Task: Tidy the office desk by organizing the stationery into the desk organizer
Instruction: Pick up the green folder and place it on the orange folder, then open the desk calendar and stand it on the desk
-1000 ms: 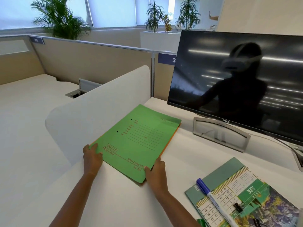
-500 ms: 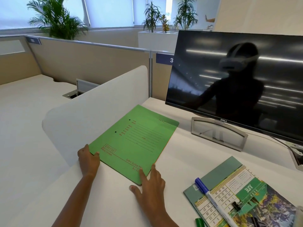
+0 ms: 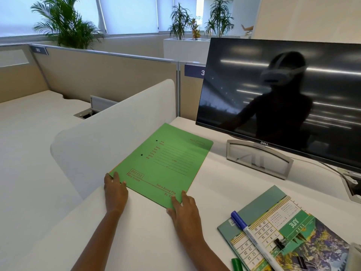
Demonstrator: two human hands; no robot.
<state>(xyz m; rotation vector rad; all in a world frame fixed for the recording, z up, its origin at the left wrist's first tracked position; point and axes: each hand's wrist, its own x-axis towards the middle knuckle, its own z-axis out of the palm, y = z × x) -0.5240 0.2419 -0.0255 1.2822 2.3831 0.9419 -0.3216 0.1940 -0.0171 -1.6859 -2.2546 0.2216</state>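
A green file folder (image 3: 166, 163) lies flat on the white desk (image 3: 224, 182), beside the white divider, with a thin orange edge showing under it. My left hand (image 3: 115, 190) rests against the folder's near-left corner, fingertips on its edge. My right hand (image 3: 184, 210) lies at the near-right corner with straight fingers touching the cover. A blue-capped white marker (image 3: 252, 239) lies across a June desk calendar (image 3: 289, 227) at the lower right. The desk organizer is not in view.
A dark monitor (image 3: 283, 98) on a silver stand (image 3: 257, 159) fills the back right. The curved white divider (image 3: 109, 137) borders the desk's left side. Black binder clips (image 3: 279, 244) sit on the calendar, and a green cap (image 3: 237, 265) shows at the bottom edge.
My right hand slid off the folder's near corner onto the desk, then came back to touch that corner. The left hand stayed at the near-left corner; the folder barely shifted.
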